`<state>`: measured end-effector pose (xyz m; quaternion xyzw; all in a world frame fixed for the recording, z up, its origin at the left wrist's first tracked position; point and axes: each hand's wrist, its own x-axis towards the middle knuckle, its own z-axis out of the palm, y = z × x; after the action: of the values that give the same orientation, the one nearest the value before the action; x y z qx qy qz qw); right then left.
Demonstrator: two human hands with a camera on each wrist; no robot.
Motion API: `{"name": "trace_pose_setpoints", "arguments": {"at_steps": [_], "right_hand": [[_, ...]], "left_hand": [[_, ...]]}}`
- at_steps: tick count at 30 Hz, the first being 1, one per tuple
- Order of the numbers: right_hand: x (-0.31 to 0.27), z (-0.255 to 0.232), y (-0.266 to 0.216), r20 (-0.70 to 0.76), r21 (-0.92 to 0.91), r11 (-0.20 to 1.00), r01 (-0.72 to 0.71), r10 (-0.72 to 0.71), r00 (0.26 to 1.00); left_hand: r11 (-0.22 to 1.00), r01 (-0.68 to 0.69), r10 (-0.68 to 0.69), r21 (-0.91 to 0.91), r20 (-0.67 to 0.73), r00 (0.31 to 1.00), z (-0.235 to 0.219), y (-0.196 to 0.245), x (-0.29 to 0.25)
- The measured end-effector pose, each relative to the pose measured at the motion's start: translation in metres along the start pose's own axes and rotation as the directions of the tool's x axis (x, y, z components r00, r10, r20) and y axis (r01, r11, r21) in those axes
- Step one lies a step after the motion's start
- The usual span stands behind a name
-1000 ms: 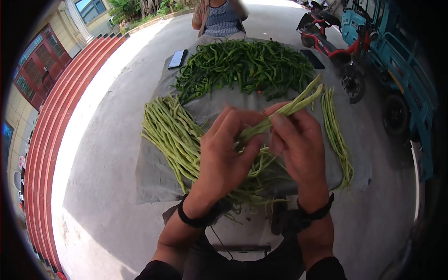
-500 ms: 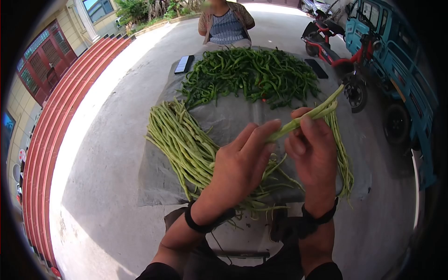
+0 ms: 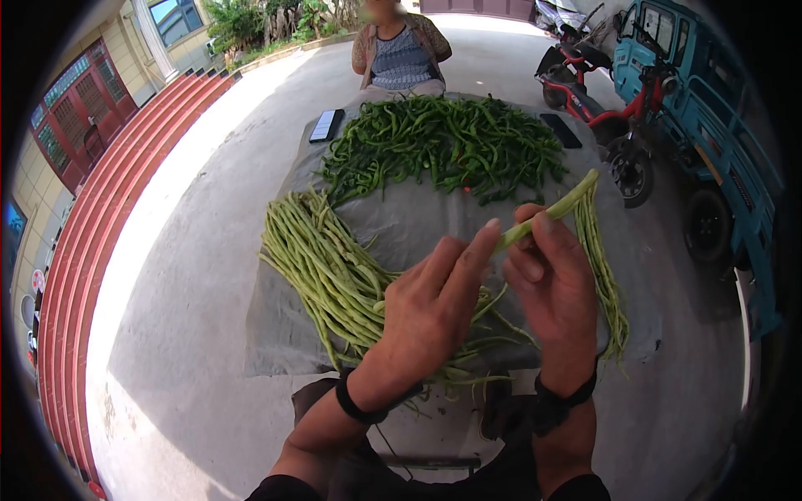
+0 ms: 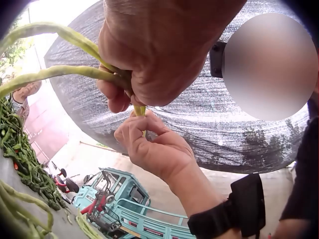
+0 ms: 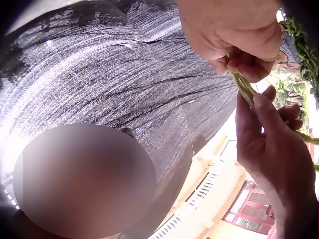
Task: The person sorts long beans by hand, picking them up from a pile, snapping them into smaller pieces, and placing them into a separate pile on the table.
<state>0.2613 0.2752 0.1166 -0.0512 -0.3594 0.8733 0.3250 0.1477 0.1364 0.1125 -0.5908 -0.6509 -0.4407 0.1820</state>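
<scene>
Between my hands runs a small bundle of long beans (image 3: 575, 200), its end angled up to the right past the right fingers. My right hand (image 3: 558, 288) pinches the beans between thumb and fingers. The left hand (image 3: 430, 296) holds them lower down, its index finger stretched along them. In the left wrist view, two bean lengths (image 4: 55, 72) trail out of the left fist, and the right hand (image 4: 157, 147) grips close by. The right wrist view shows the short stretch of beans (image 5: 243, 88) between both hands.
A large heap of long beans (image 3: 313, 267) lies left on the grey sheet (image 3: 409, 215), a thinner bunch (image 3: 603, 267) right. Green peppers (image 3: 443, 138) are piled at the back, between two phones (image 3: 327, 125) (image 3: 560, 131). Beyond sits a person (image 3: 403, 54); a blue three-wheeler (image 3: 710, 117) stands right.
Both hands have shifted right with the beans, and the left index finger has straightened. The two bean ends that stood apart now overlap as one.
</scene>
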Motion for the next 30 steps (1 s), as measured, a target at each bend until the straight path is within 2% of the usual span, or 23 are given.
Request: {"name": "trace_pose_setpoints", "arguments": {"at_steps": [5, 6, 8, 11, 13, 16, 19, 22, 23, 26, 27, 30], "right_hand": [[-0.001, -0.002, -0.003, 0.033, 0.012, 0.999, 0.029, -0.030, 0.999], [-0.002, -0.002, -0.005, 0.033, 0.002, 0.999, 0.044, -0.044, 0.998], [-0.005, 0.000, -0.015, 0.030, -0.020, 0.992, 0.126, -0.125, 0.992], [-0.009, -0.007, -0.037, 0.022, -0.036, 0.967, 0.252, -0.252, 0.968], [-0.013, -0.022, -0.056, 0.047, 0.024, 0.945, 0.327, -0.328, 0.944], [-0.024, -0.033, -0.086, -0.073, 0.085, 0.893, 0.441, -0.436, 0.897], [-0.037, -0.056, -0.113, -0.082, 0.097, 0.855, 0.509, -0.503, 0.860], [-0.049, -0.063, -0.131, 0.015, 0.079, 0.820, 0.567, -0.570, 0.821], [-0.054, -0.063, -0.135, -0.007, 0.052, 0.787, 0.614, -0.615, 0.788], [-0.071, -0.065, -0.150, 0.065, 0.019, 0.755, 0.656, -0.656, 0.752], [-0.074, -0.066, -0.155, 0.122, -0.014, 0.746, 0.666, -0.659, 0.742], [-0.086, -0.062, -0.164, 0.181, 0.042, 0.742, 0.670, -0.665, 0.725]], "left_hand": [[0.999, 0.027, -0.027, -0.024, 0.026, 0.999, 0.000, 0.004, 0.001], [0.995, 0.074, -0.070, -0.073, 0.057, 0.996, -0.001, 0.006, 0.001], [0.971, 0.171, -0.151, -0.166, 0.126, 0.980, -0.004, 0.008, 0.001], [0.932, 0.220, -0.165, -0.289, 0.204, 0.965, -0.006, 0.005, 0.003], [0.893, 0.254, -0.143, -0.372, 0.300, 0.943, -0.008, -0.001, 0.002], [0.845, 0.274, -0.073, -0.459, 0.409, 0.909, -0.002, -0.010, -0.002], [0.814, 0.300, -0.009, -0.497, 0.507, 0.862, 0.004, -0.013, -0.003], [0.789, 0.303, 0.050, -0.534, 0.548, 0.835, 0.012, -0.012, -0.007], [0.781, 0.299, 0.069, -0.549, 0.551, 0.831, 0.016, -0.012, -0.009], [0.764, 0.308, 0.108, -0.567, 0.583, 0.805, 0.025, -0.009, -0.014], [0.772, 0.281, 0.134, -0.571, 0.577, 0.806, 0.030, -0.008, -0.016], [0.800, 0.221, 0.177, -0.557, 0.572, 0.801, 0.043, -0.004, -0.022]]}}
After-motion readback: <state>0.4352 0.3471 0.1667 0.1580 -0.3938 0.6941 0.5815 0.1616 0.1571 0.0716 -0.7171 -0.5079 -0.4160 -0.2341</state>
